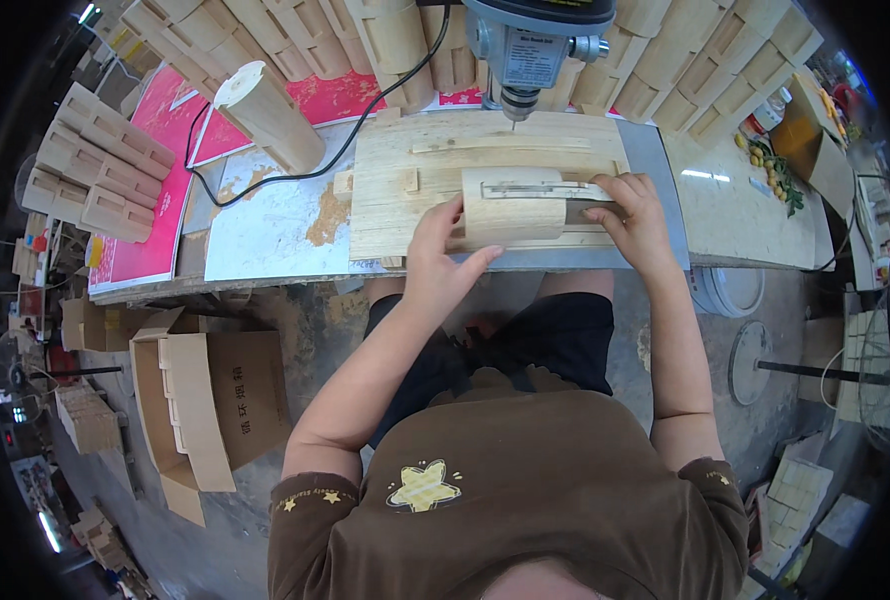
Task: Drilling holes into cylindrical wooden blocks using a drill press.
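A pale, rounded wooden block (513, 218) lies on its side on a wooden board (390, 160), below the drill press (533, 50) and its thin bit. My left hand (443, 250) grips the block's left end, fingers behind it and thumb along its near side. Along the block's top runs a slim, light strip with a slot (540, 189), its right end sticking out past the block. At that end my right hand (633, 215) has thumb and fingers closed on the strip. The bit hangs above and apart from the block.
Stacked wooden pieces with recesses line the back (705, 60) and left (100, 165). An upright wooden cylinder (270, 120) stands at the back left, near a black cable (350, 145). Below the bench are a cardboard box (250, 390) and a white bucket (735, 290).
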The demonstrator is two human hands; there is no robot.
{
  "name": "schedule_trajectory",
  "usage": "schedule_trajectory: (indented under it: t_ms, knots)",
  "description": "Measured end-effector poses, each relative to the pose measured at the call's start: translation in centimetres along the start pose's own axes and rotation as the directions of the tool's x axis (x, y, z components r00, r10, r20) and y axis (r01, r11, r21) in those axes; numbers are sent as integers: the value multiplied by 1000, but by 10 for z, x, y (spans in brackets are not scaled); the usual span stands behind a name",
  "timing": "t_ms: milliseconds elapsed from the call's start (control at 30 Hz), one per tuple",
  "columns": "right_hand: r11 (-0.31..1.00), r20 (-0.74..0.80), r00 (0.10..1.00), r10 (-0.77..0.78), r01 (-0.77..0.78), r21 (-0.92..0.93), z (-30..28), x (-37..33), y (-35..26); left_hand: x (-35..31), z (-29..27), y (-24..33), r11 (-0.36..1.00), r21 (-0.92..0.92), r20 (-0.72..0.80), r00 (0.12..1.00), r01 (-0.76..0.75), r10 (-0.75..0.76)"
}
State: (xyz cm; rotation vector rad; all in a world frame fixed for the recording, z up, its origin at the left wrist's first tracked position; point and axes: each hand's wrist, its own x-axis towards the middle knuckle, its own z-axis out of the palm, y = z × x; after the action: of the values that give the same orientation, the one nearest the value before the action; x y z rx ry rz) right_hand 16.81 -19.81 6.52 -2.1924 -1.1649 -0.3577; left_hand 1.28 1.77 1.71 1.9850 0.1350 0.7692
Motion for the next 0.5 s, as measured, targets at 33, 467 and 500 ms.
schedule_trajectory:
  t_ms: [33,467,500]
  knots:
    - [1000,0,1000,-7,7,2,2,2,3,2,3,-2,1000,3,-6,1000,-1,1]
    - [988,-69,988,140,-143,-52,48,48,11,43,-2,-52,895,442,-33,998,63,-54]
    - [984,-58,984,170,-173,-52,49,49,9,44,-5,-52,875,483,-17,999,35,-31]
